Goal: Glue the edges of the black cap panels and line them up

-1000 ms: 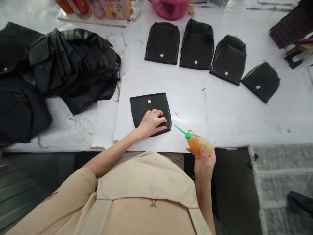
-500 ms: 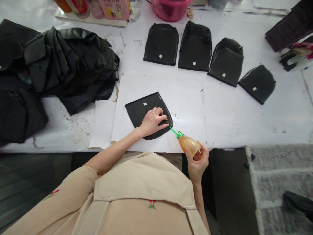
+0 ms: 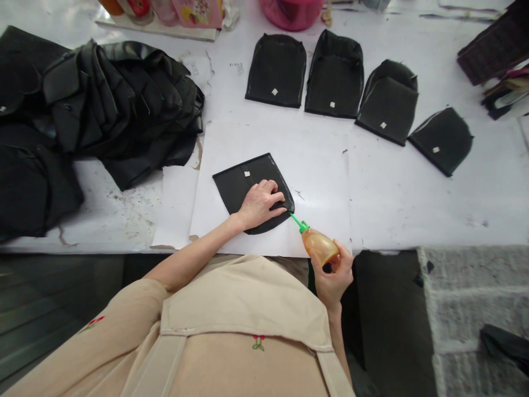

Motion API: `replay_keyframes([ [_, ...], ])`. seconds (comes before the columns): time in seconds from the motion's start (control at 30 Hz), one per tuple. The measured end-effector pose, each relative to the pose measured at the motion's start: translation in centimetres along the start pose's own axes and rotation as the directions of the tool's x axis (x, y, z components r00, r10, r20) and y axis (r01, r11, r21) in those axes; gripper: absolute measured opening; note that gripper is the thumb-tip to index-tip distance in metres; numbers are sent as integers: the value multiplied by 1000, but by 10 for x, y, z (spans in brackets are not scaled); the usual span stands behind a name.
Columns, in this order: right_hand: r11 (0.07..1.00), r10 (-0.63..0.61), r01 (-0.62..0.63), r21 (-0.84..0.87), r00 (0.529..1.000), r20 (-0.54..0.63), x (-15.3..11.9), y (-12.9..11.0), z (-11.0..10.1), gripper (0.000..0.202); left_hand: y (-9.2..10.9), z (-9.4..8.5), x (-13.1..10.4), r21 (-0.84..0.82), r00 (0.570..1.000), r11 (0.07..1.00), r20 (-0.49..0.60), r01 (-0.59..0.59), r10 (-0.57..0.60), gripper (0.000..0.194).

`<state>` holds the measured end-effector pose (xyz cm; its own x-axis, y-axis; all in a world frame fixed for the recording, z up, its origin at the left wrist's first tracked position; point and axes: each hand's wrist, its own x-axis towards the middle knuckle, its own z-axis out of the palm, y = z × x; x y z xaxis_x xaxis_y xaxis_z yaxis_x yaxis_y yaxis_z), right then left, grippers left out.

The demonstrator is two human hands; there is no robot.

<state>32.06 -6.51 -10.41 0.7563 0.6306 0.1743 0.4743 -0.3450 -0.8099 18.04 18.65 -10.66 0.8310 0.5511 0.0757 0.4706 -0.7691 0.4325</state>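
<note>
A flat black piece (image 3: 233,190) with a straight top edge, a rounded lower end and a small white tag lies tilted on the white-covered table. On top of it rests my left hand (image 3: 260,205), its fingers bent and apart, pressing near the right edge. My right hand (image 3: 334,270) is wrapped round a squeeze bottle (image 3: 318,245) of amber liquid. The bottle's green nozzle (image 3: 296,220) touches or nearly touches the piece's lower right edge, beside my left fingers. A pale line runs along that right edge.
Several similar black pieces (image 3: 276,69) lie in an arc at the back. A big heap of black pieces (image 3: 124,105) covers the left side. Behind stand a pink basin (image 3: 291,12) and a pink box (image 3: 198,12). A dark box (image 3: 491,44) is at the right.
The view has shifted slightly. The nozzle tip sits a little further right along the edge of the black piece; both hands keep nearly the same pose.
</note>
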Motion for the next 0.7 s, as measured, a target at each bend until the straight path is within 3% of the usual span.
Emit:
replay_keyframes([
  [0.4, 977, -140, 143, -157, 990, 26, 2, -11, -4, 58, 2, -3, 1, 24, 1000, 1000, 18, 18, -18, 23],
  [0.7, 983, -110, 110, -146, 994, 2, 3, -14, -3, 57, 0, 0, 1, -3, 1000, 1000, 7, 20, -20, 24],
])
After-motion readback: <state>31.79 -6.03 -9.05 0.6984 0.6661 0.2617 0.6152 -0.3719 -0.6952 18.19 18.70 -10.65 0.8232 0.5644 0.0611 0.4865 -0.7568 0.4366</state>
